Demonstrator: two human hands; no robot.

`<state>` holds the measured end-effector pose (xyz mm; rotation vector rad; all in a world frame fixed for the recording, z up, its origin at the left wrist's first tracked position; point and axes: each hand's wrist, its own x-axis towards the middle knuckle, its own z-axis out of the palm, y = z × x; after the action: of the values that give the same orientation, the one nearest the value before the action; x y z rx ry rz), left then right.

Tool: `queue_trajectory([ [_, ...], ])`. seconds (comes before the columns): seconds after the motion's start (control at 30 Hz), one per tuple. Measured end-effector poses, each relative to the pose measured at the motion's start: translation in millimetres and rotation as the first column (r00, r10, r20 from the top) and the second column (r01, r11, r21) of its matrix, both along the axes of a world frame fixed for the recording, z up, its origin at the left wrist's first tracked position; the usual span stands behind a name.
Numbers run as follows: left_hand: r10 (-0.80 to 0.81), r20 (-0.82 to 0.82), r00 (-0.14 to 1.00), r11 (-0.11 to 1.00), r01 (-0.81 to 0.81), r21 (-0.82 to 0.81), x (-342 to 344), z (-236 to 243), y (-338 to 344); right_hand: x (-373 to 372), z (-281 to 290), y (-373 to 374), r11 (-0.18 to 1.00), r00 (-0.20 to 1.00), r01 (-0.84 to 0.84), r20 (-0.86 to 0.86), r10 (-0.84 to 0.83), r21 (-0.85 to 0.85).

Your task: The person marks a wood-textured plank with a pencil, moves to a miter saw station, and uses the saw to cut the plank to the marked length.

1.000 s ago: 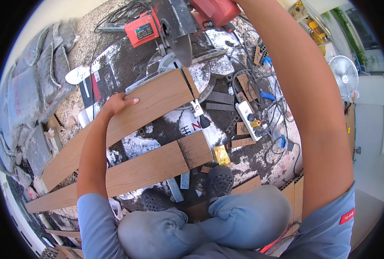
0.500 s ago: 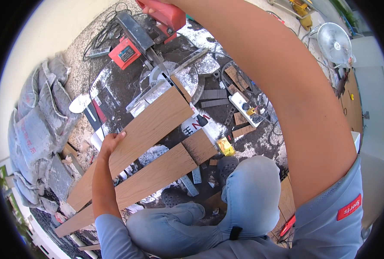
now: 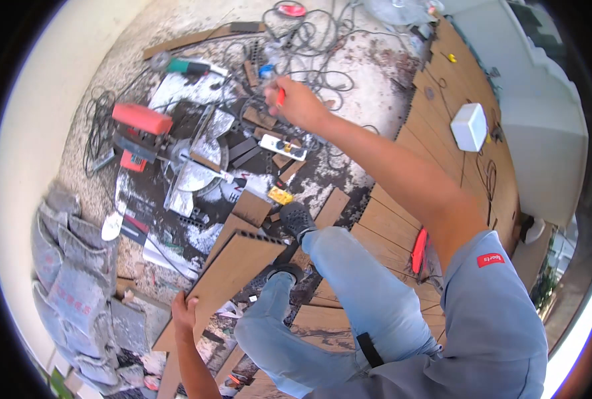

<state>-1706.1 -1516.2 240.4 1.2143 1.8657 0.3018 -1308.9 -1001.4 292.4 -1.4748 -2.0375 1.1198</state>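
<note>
My left hand [image 3: 185, 311] is closed on the edge of a wood-grain decking board [image 3: 232, 272], which is tilted up with its hollow cut end facing away from me. Another decking board [image 3: 250, 207] lies partly beneath it. My right hand [image 3: 296, 105] is raised beyond the power strip, its fingers closed around a small red object [image 3: 281, 96] whose kind I cannot make out. To the left of that hand stands a miter saw [image 3: 196, 169] with a red handle [image 3: 143, 118], and neither hand touches it.
A white power strip [image 3: 282, 147] and several board offcuts [image 3: 246, 151] lie right of the saw. An angle grinder [image 3: 184, 66] and tangled cables [image 3: 322, 40] are farther off. Grey sacks [image 3: 76, 279] line the left; laid decking [image 3: 435, 120] with a white box [image 3: 469, 128] extends right.
My right hand has left the saw's red handle and moved right, now with a small red object. The board in my left hand has come off the saw toward me and tilted up.
</note>
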Motion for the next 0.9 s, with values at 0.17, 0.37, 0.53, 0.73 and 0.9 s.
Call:
queue_trajectory([
  [0.17, -0.103, 0.206, 0.973, 0.987, 0.075, 0.138, 70.7, 128.8, 23.7, 263.8, 49.9, -221.2, 0.826, 0.911, 0.395, 0.289, -0.295, -0.403],
  [0.37, -0.239, 0.287, 0.928, 0.967, 0.200, 0.160, 129.5, 234.5, 41.7, 250.3, 195.0, -495.2, 0.601, 0.922, -0.001, 0.233, 0.311, -0.799],
  [0.53, -0.333, 0.136, 0.933, 0.935, 0.307, 0.177, 188.9, 335.9, 60.8, 158.9, 328.3, -523.1, 0.910, 0.982, 0.125, 0.179, -0.057, -0.396],
  [0.73, -0.273, 0.211, 0.939, 0.962, 0.269, 0.051, 278.0, 448.6, 94.2, 96.0, 363.6, -535.5, 0.692, 0.586, 0.062, -0.535, -0.609, -0.719],
  [0.9, -0.292, 0.141, 0.946, 0.950, 0.304, -0.070, 356.2, 490.7, 137.3, 101.2, 393.7, -524.4, 0.458, 0.422, -0.074, -0.444, -0.790, -0.886],
])
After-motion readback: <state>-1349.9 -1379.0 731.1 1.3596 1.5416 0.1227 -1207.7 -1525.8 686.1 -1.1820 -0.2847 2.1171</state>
